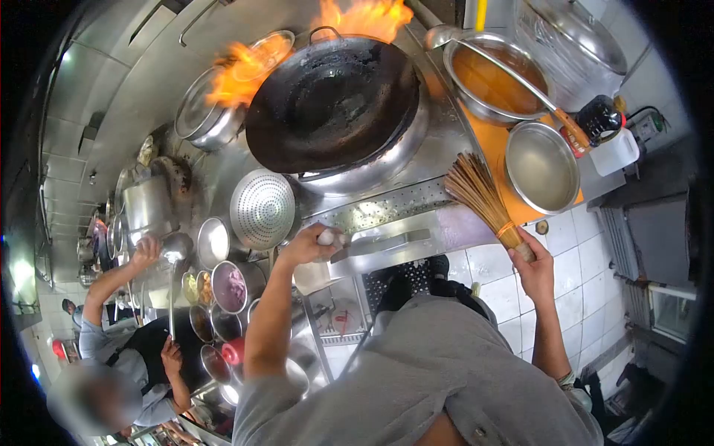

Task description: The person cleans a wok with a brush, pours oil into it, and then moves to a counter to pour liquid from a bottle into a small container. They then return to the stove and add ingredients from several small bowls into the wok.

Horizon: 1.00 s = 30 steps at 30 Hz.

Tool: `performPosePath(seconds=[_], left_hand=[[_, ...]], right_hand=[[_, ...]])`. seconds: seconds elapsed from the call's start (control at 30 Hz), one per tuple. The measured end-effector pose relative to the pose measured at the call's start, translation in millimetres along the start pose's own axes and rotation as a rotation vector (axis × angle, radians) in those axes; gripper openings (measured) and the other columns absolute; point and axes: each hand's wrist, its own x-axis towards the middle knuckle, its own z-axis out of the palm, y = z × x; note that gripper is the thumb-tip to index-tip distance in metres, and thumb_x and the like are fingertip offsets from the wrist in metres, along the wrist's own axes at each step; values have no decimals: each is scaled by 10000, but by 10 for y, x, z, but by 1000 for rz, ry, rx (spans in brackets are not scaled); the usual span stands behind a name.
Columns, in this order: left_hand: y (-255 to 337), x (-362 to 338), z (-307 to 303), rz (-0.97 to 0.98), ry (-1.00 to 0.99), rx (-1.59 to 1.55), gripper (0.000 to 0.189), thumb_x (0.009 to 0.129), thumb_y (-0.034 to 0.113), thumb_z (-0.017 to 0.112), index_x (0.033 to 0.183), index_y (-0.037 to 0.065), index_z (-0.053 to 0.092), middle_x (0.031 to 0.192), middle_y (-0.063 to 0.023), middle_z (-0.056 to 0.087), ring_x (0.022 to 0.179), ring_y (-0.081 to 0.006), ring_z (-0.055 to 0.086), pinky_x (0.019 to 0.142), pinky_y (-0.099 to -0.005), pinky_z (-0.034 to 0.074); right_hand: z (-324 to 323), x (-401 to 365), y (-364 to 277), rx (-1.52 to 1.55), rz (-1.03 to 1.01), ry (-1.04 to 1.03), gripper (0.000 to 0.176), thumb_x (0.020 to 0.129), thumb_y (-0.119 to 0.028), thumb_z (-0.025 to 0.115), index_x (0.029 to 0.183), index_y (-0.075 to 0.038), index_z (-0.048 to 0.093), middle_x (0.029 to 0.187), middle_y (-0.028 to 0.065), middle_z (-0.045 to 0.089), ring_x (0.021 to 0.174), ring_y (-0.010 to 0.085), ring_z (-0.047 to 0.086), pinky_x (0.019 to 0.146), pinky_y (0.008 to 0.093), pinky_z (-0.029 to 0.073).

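A big black wok (332, 104) sits empty on a burner with flames (363, 16) licking up around its far rim. My right hand (532, 265) grips the handle of a bamboo wok brush (480, 195), its bristles fanned out over the stove's front edge beside the wok. My left hand (311, 244) is closed around a white knob or handle (328, 237) at the stove's front, next to a flat metal lever (381, 244).
A perforated strainer (262, 208) lies left of the wok. A bowl of orange liquid (497, 78) holds a ladle; a bowl of clear liquid (542, 168) stands nearer. Seasoning bowls (229, 286) sit at left. A co-worker (134, 349) holds a ladle (175, 249) there.
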Motion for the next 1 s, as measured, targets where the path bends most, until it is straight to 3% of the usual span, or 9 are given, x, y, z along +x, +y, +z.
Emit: performPosePath(seconds=[0.07, 0.23, 0.3, 0.37, 0.5, 0.6, 0.73, 0.77, 1.0], left_hand=[[209, 320, 66, 0, -68, 82, 455, 769, 351, 752, 1152, 124, 660, 1110, -116, 628, 995, -226, 612, 888, -333, 479], [965, 1212, 781, 298, -224, 209, 491, 777, 336, 739, 1200, 120, 615, 1168, -115, 622, 1093, -285, 584, 956, -367, 449], [1287, 1406, 1158, 477, -111, 194, 452, 765, 376, 734, 1115, 106, 642, 1113, -138, 632, 1068, -290, 594, 939, -377, 458], [1465, 1451, 1390, 472, -42, 176, 441, 755, 335, 743, 1115, 103, 639, 1097, -149, 630, 1073, -301, 587, 938, -383, 457], [1460, 1121, 1316, 483, 342, 41, 475, 750, 247, 757, 1168, 77, 607, 1173, -192, 606, 1136, -332, 555, 998, -395, 415], [1148, 266, 843, 120, 810, -321, 364, 810, 143, 719, 1126, -3, 611, 956, -94, 689, 809, -184, 670, 692, -317, 548], [-61, -687, 1219, -305, 1230, -719, 300, 830, 56, 666, 1101, -59, 604, 999, -164, 678, 841, -223, 673, 730, -342, 555], [149, -660, 1429, -509, 1304, -695, 317, 832, 66, 675, 1107, -71, 597, 1023, -169, 666, 862, -228, 660, 742, -350, 546], [1402, 426, 2473, -493, 875, -779, 323, 770, 212, 739, 892, -67, 632, 800, -144, 682, 694, -220, 644, 645, -369, 513]], right_hand=[[33, -67, -19, 52, -127, 17, 453, 852, 13, 662, 1292, 10, 556, 1052, 65, 643, 786, 66, 545, 674, 217, 472], [33, -133, -160, -28, -182, 12, 449, 852, 11, 664, 1288, 13, 558, 1100, 77, 636, 823, 77, 553, 706, 227, 482], [17, -142, -193, -56, -206, 18, 449, 852, 10, 664, 1288, 12, 558, 1077, 68, 636, 806, 75, 549, 696, 228, 480], [14, -145, -246, 13, -123, 46, 474, 848, -34, 681, 1304, -9, 554, 1121, 100, 655, 983, 125, 599, 890, 265, 474], [9, 33, -211, 148, -169, 55, 473, 857, -54, 678, 1310, -12, 546, 1076, 71, 648, 910, 106, 591, 831, 249, 478], [48, 132, -332, 147, -137, -22, 458, 878, -90, 666, 1310, -12, 538, 1022, 40, 623, 839, 89, 556, 750, 237, 465], [164, 404, -127, 171, -91, -90, 465, 884, -97, 651, 1320, -11, 513, 1016, 49, 623, 859, 92, 561, 761, 234, 464], [171, 445, -104, 168, -86, -111, 465, 884, -97, 651, 1320, -11, 513, 1016, 49, 623, 859, 92, 561, 761, 234, 464], [185, 662, -209, 84, -45, -240, 474, 903, -135, 620, 1343, -17, 487, 1042, 87, 606, 842, 109, 561, 738, 245, 473]])
